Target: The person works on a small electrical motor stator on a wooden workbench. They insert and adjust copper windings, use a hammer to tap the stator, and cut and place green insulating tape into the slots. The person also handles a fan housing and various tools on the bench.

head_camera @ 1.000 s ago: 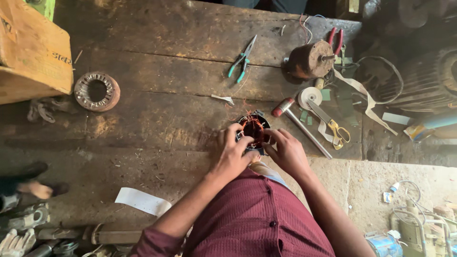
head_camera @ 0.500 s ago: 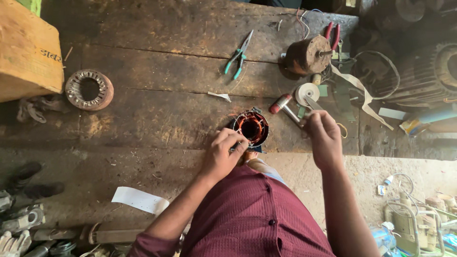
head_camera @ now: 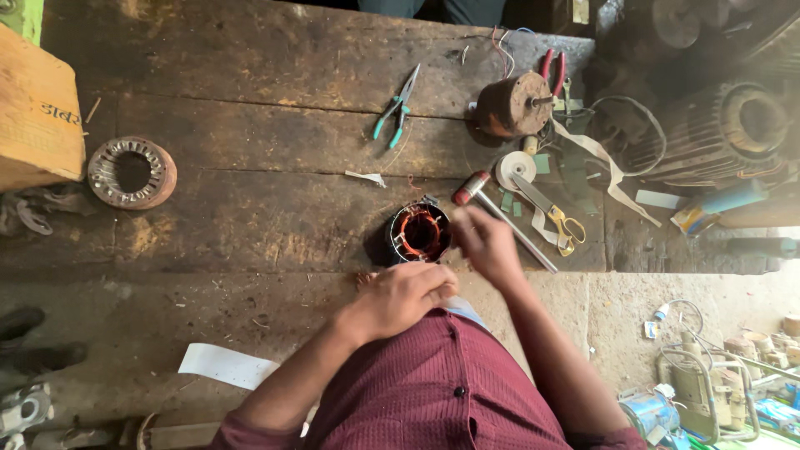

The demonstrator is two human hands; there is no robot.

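left hand (head_camera: 406,296) curled beside stator (head_camera: 418,234), seemingly empty

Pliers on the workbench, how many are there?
2. Teal-handled pliers lie at the top middle of the wooden bench; red-handled pliers lie behind the round motor part. Others may hide in the clutter.

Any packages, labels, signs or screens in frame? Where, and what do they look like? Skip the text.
Tan cardboard box: far left on the wooden bench, blocky, red print on its side.
Blue-and-white labelled packet: lower right on the floor, partly cut off by the frame edge.
No signs or screens visible.
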